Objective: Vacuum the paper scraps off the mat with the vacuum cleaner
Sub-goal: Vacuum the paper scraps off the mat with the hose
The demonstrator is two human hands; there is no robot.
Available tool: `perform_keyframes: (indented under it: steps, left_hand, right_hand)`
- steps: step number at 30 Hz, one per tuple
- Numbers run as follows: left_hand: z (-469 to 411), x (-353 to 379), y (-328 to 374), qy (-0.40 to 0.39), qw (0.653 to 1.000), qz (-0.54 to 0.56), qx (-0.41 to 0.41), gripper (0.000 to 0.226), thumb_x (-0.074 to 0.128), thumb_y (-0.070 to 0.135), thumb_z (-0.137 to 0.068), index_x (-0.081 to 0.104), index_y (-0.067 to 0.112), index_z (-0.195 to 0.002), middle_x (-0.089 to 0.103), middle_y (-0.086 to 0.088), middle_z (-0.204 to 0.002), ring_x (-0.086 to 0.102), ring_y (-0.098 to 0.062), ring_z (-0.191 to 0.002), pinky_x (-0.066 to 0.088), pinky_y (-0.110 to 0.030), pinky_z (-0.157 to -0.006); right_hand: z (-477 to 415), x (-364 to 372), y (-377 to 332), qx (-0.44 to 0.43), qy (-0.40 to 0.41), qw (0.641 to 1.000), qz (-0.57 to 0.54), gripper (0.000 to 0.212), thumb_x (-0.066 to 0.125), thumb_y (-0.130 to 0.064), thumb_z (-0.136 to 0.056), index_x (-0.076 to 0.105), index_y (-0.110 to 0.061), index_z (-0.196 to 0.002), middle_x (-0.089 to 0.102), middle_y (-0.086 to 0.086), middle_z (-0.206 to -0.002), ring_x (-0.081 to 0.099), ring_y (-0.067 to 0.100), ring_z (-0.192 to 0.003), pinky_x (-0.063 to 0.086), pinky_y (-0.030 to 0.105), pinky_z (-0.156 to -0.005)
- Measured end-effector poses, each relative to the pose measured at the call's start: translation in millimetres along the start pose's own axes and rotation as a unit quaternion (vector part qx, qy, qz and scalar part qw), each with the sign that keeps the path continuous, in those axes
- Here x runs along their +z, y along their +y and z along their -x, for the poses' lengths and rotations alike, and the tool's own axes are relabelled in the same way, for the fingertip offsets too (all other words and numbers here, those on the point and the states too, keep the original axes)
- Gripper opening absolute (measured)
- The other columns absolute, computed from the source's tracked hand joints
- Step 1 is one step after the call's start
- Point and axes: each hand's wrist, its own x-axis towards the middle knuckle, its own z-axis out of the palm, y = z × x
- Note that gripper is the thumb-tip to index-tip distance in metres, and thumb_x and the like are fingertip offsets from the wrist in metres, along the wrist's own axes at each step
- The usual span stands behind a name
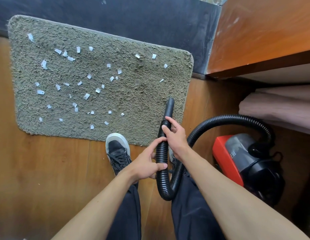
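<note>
- White paper scraps [86, 96] are lying scattered over the grey shaggy mat [142, 94], mostly on its left and middle parts, with a few near the far right edge.
- The mat is lying on a wooden floor [46, 170], its far edge running along a dark wall [133, 18].
- The black nozzle [169, 108] is pointing at the mat's near right corner, over a bare patch; whether it is touching the pile cannot be told.
- 2 hands are holding the ribbed hose [162, 179]: the right hand [175, 137] is curling its fingers round it just below the nozzle, and the left hand [145, 165] is gripping it lower, thumb across.
- The hose is looping right to the red and black vacuum cleaner [246, 163], which is sitting on the floor beside a wooden cabinet [263, 32].
- A dark shoe [118, 153] is touching the mat's near edge.
</note>
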Motion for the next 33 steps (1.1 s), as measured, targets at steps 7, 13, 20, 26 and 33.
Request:
perform_keyframes:
  steps: [7, 13, 20, 26, 33]
  left_hand:
    - [-5, -9, 12, 0.021, 1.000, -0.002, 0.016, 0.076, 0.061, -0.005, -0.090, 0.044, 0.060, -0.127, 0.061, -0.003, -0.090, 0.064, -0.013, -0.074, 0.058, -0.053, -0.078]
    - [-11, -30, 34, 0.049, 0.998, -0.006, 0.028, 0.078, 0.063, -0.004, -0.090, 0.039, 0.053, -0.137, 0.060, 0.001, -0.084, 0.066, -0.016, -0.080, 0.059, -0.053, -0.075]
    - [-4, -37, 29, 0.051, 0.998, 0.008, 0.023, 0.077, 0.062, -0.004, -0.091, 0.040, 0.057, -0.133, 0.064, -0.004, -0.094, 0.067, -0.016, -0.081, 0.060, -0.043, -0.070]
    - [-9, -36, 40, 0.061, 0.997, 0.002, 0.039, 0.077, 0.062, -0.002, -0.091, 0.037, 0.054, -0.139, 0.063, -0.006, -0.102, 0.066, -0.017, -0.082, 0.060, -0.044, -0.073]
    - [-21, -40, 65, 0.050, 0.997, -0.022, 0.060, 0.075, 0.063, -0.001, -0.091, 0.040, 0.054, -0.137, 0.060, -0.010, -0.098, 0.066, -0.021, -0.086, 0.057, -0.056, -0.080]
  right_hand:
    - [-17, 9, -13, -0.053, -0.007, 0.997, 0.059, 0.036, 0.061, -0.014, -0.092, 0.060, -0.033, -0.122, 0.068, 0.008, -0.106, 0.063, 0.018, -0.090, 0.056, 0.044, -0.090]
    - [-38, 28, -36, -0.074, -0.024, 0.994, 0.082, 0.038, 0.061, -0.016, -0.091, 0.061, -0.029, -0.126, 0.066, 0.005, -0.100, 0.061, 0.016, -0.086, 0.056, 0.045, -0.089]
    - [-36, 40, -39, -0.079, -0.042, 0.991, 0.104, 0.038, 0.062, -0.019, -0.090, 0.061, -0.031, -0.126, 0.068, 0.007, -0.105, 0.063, 0.017, -0.089, 0.056, 0.046, -0.091]
    - [-45, 37, -51, -0.095, -0.043, 0.990, 0.100, 0.037, 0.062, -0.016, -0.091, 0.062, -0.028, -0.126, 0.066, 0.001, -0.099, 0.062, 0.015, -0.089, 0.056, 0.044, -0.091]
    - [-64, 29, -72, -0.096, -0.023, 0.992, 0.077, 0.037, 0.061, -0.014, -0.091, 0.062, -0.028, -0.125, 0.065, 0.006, -0.097, 0.062, 0.019, -0.086, 0.058, 0.041, -0.085]
